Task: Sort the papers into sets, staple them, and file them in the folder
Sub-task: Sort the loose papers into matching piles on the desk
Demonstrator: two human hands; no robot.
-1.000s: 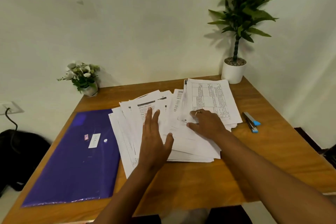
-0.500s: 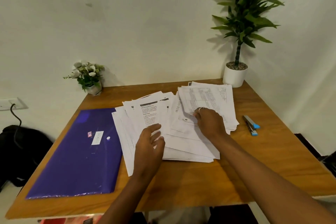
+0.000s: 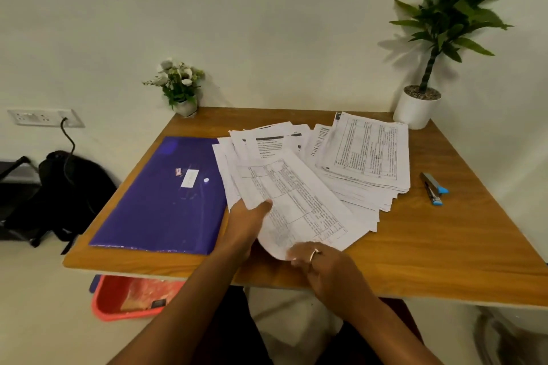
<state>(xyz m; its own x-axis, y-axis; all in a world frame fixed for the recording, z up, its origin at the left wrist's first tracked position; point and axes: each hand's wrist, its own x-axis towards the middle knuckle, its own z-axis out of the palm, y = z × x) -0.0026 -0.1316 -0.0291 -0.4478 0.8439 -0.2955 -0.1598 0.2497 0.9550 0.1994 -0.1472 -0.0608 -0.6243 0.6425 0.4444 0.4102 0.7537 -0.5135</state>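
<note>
The sheet (image 3: 296, 204) is up off the paper pile (image 3: 367, 157), held between both hands. The left hand (image 3: 249, 222) pinches its edge, thumb on top; the right hand (image 3: 326, 267) pinches its near corner. It bends, so it could crease or slip. The pile just past the fingers (image 3: 298, 255) is messy, so pages could mix. Before, both hands lay on the pile.

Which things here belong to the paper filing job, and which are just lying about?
Job: sheet held by left hand and right hand; paper pile; purple folder; stapler.
Lying about: flower pot; potted plant; black bag; red basket.
</note>
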